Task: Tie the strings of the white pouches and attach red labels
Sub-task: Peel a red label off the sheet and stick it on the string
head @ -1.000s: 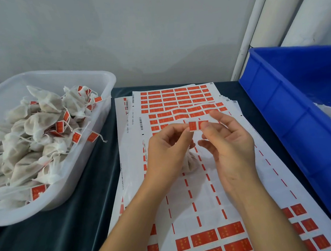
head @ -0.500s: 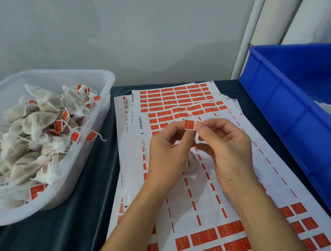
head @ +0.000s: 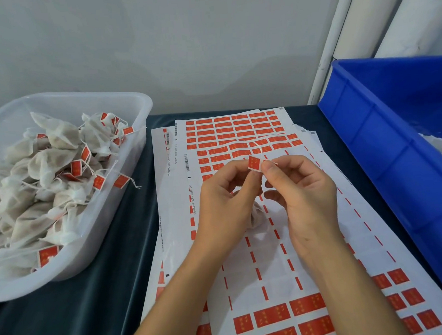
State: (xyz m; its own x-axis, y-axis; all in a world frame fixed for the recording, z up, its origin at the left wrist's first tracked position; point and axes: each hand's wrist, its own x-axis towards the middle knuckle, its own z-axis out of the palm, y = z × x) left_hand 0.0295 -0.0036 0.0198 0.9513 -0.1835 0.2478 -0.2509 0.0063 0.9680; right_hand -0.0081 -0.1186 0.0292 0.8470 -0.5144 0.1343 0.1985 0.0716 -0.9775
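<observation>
A small red label [head: 254, 163], folded to one square, is pinched between my left hand [head: 227, 198] and my right hand [head: 304, 196] above the label sheets [head: 292, 243]. A thin white string [head: 259, 149] loops up from the label. Below and between my hands hangs a white pouch [head: 256, 217], mostly hidden by them. The sheets hold rows of red labels [head: 273, 314] at the near edge and far end, with stripped rows in the middle.
A translucent plastic tub [head: 136, 113] at the left holds several white pouches [head: 46, 165] with red labels attached. A blue crate [head: 384, 152] stands at the right, something white inside its right edge. Dark cloth [head: 99, 304] covers the table. White pipes [head: 336, 36] rise behind.
The label went from two red squares side by side to one folded square. My right fingers closed in against my left thumb, and a string loop now shows above the label.
</observation>
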